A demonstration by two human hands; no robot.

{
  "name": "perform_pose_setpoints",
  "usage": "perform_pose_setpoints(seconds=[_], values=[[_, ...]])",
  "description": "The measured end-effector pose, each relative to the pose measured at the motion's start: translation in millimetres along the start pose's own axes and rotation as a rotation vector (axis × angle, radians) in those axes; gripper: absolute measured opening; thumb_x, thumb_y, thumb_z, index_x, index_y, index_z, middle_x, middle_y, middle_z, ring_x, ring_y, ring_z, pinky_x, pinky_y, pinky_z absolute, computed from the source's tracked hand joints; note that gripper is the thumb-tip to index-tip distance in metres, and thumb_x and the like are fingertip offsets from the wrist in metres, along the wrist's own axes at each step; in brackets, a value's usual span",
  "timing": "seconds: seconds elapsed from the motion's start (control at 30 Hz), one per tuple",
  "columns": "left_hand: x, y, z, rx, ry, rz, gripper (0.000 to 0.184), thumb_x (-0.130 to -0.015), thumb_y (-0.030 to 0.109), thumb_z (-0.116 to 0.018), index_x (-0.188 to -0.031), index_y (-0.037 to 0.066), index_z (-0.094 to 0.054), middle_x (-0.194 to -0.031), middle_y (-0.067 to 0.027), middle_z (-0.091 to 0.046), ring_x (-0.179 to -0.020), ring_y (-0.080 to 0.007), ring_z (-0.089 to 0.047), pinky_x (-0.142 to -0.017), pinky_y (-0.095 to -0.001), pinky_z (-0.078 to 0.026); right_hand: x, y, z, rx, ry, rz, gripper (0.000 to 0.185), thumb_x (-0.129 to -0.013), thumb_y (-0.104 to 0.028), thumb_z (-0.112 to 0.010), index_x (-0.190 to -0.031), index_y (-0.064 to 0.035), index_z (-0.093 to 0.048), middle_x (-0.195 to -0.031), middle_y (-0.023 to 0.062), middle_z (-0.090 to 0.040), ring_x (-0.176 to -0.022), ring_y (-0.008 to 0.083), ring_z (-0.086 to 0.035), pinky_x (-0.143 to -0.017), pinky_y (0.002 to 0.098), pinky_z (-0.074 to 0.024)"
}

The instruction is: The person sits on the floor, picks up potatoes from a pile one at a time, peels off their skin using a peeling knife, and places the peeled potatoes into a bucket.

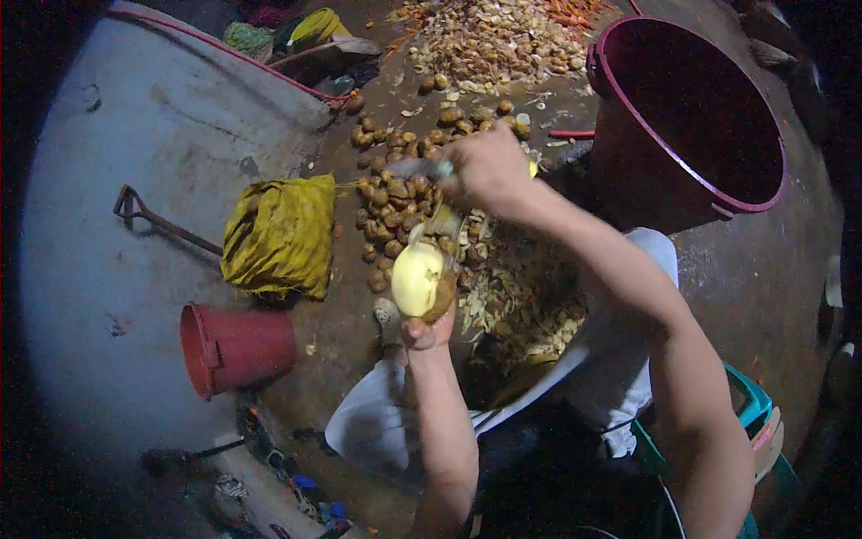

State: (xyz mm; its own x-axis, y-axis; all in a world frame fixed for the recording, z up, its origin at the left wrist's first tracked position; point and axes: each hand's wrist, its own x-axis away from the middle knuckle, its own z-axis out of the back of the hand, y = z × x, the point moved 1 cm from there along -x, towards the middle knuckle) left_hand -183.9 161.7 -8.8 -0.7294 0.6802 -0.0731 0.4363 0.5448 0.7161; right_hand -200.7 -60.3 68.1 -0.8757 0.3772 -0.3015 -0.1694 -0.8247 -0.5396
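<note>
- Far left: I log a red bucket (pixel 256 346), just below a yellow sack (pixel 280 235).
- Next: brown potatoes (pixel 392 208) spread over the floor (pixel 316 332).
- Centre: I see the part-peeled potato (pixel 415 280) in the left hand (pixel 435 333), fingers holding it from below; brown skin remains lower right.
- Right hand (pixel 492 172), above the potato: fingers curled around a blurred tool (pixel 415 168); I cannot tell its type.
- Right of centre: peelings (pixel 530 325) heaped.
- Far right: a large maroon tub (pixel 620 139).
</note>
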Motion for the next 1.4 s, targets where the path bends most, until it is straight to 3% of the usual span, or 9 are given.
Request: perform_pose_setpoints(seconds=[0.03,0.13,0.27,0.47,0.6,0.73,0.93,1.17,1.4], values=[[-5,-3,11,0.129,-0.144,0.052,0.122,-0.038,0.049,-0.09,-0.137,0.005,-0.035,-0.13,-0.007,-0.048,-0.119,-0.027,-0.047,-0.098,-0.0399,-0.045,-10,31,-18,0.154,0.048,0.013,0.028,-0.077,-0.044,-0.064,-0.081,-0.0168,-0.07,-0.064,0.0133,-0.063,-0.07,0.0312,-0.064,-0.073,0.0466,-0.0441],[1,9,4,0.19,-0.104,0.089,0.116,-0.041,0.048,-0.089,-0.136,0.006,-0.037,-0.132,-0.0078,-0.047,-0.121,-0.0246,-0.046,-0.103,-0.0375,-0.038,-5,17,-13,-0.103,0.056,0.028,0.02,-0.073,-0.031,-0.064,-0.077,-0.0122,-0.066,-0.064,0.0149,-0.06,-0.062,0.0359,-0.059,-0.067,0.05,-0.0463],[1,5,7,-0.11,0.044,-0.002,0.112,-0.045,0.043,-0.09,-0.136,0.005,-0.037,-0.131,-0.0075,-0.048,-0.118,-0.0232,-0.049,-0.1,-0.0356,-0.042,21,-42,10,0.054,0.062,0.237,0.024,-0.07,-0.034,-0.07,-0.086,-0.0157,-0.068,-0.07,0.0103,-0.063,-0.074,0.0287,-0.062,-0.074,0.0427,-0.0401],[-2,11,-4,0.206,-0.153,0.07,0.112,-0.043,0.042,-0.091,-0.135,0.005,-0.039,-0.129,-0.0078,-0.049,-0.119,-0.0237,-0.048,-0.101,-0.0391,-0.041,-10,37,-38,-0.059,0.009,-0.169,0.028,-0.071,-0.036,-0.068,-0.08,-0.0101,-0.066,-0.073,0.0149,-0.063,-0.068,0.0345,-0.06,-0.064,0.0454,-0.0435],[2,5,15,-0.073,0.114,-0.009,0.116,-0.04,0.042,-0.091,-0.135,0.004,-0.037,-0.13,-0.0108,-0.048,-0.118,-0.0304,-0.049,-0.096,-0.0405,-0.047,18,-37,2,0.071,-0.039,0.172,0.023,-0.068,-0.033,-0.07,-0.083,-0.0167,-0.067,-0.072,0.0095,-0.064,-0.077,0.0278,-0.062,-0.075,0.042,-0.0398],[1,7,8,0.133,-0.01,0.068,0.12,-0.04,0.043,-0.09,-0.137,0.003,-0.033,-0.132,-0.0123,-0.049,-0.118,-0.0281,-0.05,-0.098,-0.0415,-0.046,-6,19,-18,0.125,-0.095,-0.058,0.027,-0.068,-0.033,-0.07,-0.087,-0.014,-0.065,-0.075,0.0113,-0.064,-0.077,0.0283,-0.061,-0.075,0.0439,-0.041],[-4,9,7,0.063,0.054,-0.001,0.12,-0.039,0.046,-0.089,-0.136,0.001,-0.035,-0.131,-0.0117,-0.05,-0.118,-0.0247,-0.05,-0.101,-0.0392,-0.044,14,-34,8,0.012,-0.063,0.148,0.028,-0.075,-0.041,-0.065,-0.087,-0.0163,-0.071,-0.07,0.0119,-0.065,-0.075,0.0291,-0.065,-0.08,0.0483,-0.0413],[-8,10,-5,0.303,-0.044,0.028,0.114,-0.041,0.043,-0.089,-0.134,0.003,-0.038,-0.128,-0.0101,-0.05,-0.119,-0.0267,-0.048,-0.099,-0.0385,-0.046,-6,25,-20,0.056,0.004,0.0,0.03,-0.074,-0.036,-0.066,-0.083,-0.0076,-0.066,-0.069,0.0164,-0.061,-0.07,0.0352,-0.061,-0.063,0.0475,-0.0466],[-9,9,-19,-0.105,0.081,-0.052,0.117,-0.038,0.049,-0.089,-0.134,0.004,-0.039,-0.13,-0.0068,-0.05,-0.122,-0.0252,-0.046,-0.106,-0.0385,-0.037,10,-2,-5,0.059,-0.003,0.062,0.033,-0.072,-0.04,-0.067,-0.08,-0.0081,-0.066,-0.07,0.0157,-0.063,-0.07,0.0355,-0.061,-0.07,0.0463,-0.0448]])
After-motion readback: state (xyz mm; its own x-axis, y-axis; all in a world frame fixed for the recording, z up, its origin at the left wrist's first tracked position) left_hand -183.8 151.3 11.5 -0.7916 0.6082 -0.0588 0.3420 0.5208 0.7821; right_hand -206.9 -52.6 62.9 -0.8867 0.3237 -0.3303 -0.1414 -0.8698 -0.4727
